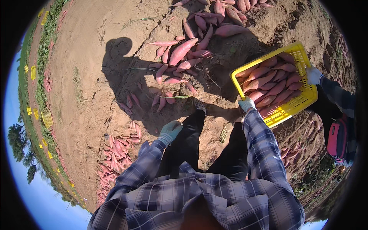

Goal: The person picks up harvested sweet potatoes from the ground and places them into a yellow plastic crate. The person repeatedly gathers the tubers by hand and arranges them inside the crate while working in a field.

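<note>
My gloved right hand [246, 104] grips the near left rim of a yellow plastic crate [309, 99]. The crate is tilted and holds many reddish sweet potatoes [267, 83]. Another person's gloved hand [313, 75] has the crate's opposite side. In front of my left thigh hangs my gloved left hand [171, 130], holding nothing I can see, its fingers slightly bent and partly apart. Beyond my feet lies a loose pile of sweet potatoes [182, 53] on the soil, some of them in my shadow.
A long heap of sweet potatoes [115, 155] runs along the ground to my left. More roots [224, 11] lie farther ahead. The other person, with a red and black bag [337, 141], stands at my right. Yellow crates [47, 118] stand far left by a green strip.
</note>
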The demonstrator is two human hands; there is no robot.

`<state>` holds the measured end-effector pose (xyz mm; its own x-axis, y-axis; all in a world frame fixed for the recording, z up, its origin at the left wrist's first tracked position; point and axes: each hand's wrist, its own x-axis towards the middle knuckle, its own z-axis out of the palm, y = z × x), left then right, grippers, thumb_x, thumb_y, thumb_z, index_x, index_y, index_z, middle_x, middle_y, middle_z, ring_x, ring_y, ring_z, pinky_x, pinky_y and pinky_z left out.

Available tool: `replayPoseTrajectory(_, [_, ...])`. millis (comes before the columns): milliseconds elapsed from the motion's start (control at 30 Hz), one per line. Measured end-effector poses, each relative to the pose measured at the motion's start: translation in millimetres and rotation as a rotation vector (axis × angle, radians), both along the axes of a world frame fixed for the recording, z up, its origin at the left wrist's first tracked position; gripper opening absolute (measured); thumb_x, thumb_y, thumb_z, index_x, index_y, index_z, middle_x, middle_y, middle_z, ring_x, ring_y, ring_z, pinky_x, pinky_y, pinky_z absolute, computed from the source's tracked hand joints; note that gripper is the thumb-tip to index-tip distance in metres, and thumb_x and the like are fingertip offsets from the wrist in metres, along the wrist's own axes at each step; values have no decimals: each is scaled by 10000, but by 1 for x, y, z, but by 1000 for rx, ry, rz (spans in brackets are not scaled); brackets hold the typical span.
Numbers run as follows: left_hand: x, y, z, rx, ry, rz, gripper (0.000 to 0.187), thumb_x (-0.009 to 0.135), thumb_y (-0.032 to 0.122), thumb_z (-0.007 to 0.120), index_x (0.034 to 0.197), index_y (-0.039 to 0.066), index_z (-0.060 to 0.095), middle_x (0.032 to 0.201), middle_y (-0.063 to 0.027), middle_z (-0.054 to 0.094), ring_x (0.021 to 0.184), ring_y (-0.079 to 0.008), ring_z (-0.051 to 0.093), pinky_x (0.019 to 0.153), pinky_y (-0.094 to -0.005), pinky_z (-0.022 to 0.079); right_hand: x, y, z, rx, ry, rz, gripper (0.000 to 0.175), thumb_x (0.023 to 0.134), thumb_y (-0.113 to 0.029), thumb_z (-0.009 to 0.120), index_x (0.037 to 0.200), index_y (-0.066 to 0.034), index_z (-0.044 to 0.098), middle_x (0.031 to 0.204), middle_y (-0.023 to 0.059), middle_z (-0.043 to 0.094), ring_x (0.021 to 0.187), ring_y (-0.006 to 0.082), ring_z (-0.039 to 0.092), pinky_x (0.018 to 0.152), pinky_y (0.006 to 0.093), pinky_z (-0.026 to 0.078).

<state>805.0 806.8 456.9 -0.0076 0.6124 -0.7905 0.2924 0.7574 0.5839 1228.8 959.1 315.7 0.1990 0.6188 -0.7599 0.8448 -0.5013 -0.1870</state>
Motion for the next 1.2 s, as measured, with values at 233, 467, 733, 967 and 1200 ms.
replayPoseTrajectory(233, [158, 75, 25, 126, 29, -151, 208, 879, 154, 649, 1053, 41, 643, 930, -81, 647, 802, -160, 617, 715, -291, 495, 55, 85, -119, 94, 67, 77, 492, 770, -433, 664, 1063, -40, 637, 930, 236, 674, 886, 407, 646, 772, 457, 516])
replayPoseTrajectory(467, [169, 170, -36, 259, 429, -390, 343, 821, 241, 685, 1093, 42, 620, 1005, -149, 623, 926, -312, 627, 800, -373, 503, 105, 75, -124, 207, 148, 156, 412, 806, -427, 646, 1001, -64, 648, 880, 221, 671, 851, 417, 637, 758, 490, 505])
replayPoseTrajectory(733, [117, 331, -288, 193, 981, -544, 713, 757, 357, 703, 1360, 105, 417, 1317, -161, 503, 1163, -380, 517, 951, -466, 459, 111, 73, -106, 276, 149, 208, 326, 752, -310, 701, 976, -80, 645, 788, 185, 662, 726, 373, 648, 649, 454, 519])
replayPoseTrajectory(967, [23, 355, -376, 578, 938, -642, 562, 767, 214, 660, 1299, 136, 497, 1166, -110, 557, 1052, -339, 560, 869, -475, 483, 117, 56, -113, 406, 165, 198, 309, 754, -207, 696, 985, -7, 656, 798, 193, 649, 716, 391, 635, 632, 440, 509])
replayPoseTrajectory(1200, [26, 378, -389, 647, 1204, -1230, 342, 753, 274, 656, 1071, 152, 628, 1066, -52, 602, 959, -233, 594, 771, -407, 469, 106, 67, -111, 374, 204, 79, 250, 816, -244, 703, 875, -10, 638, 641, 204, 597, 574, 377, 607, 550, 406, 478])
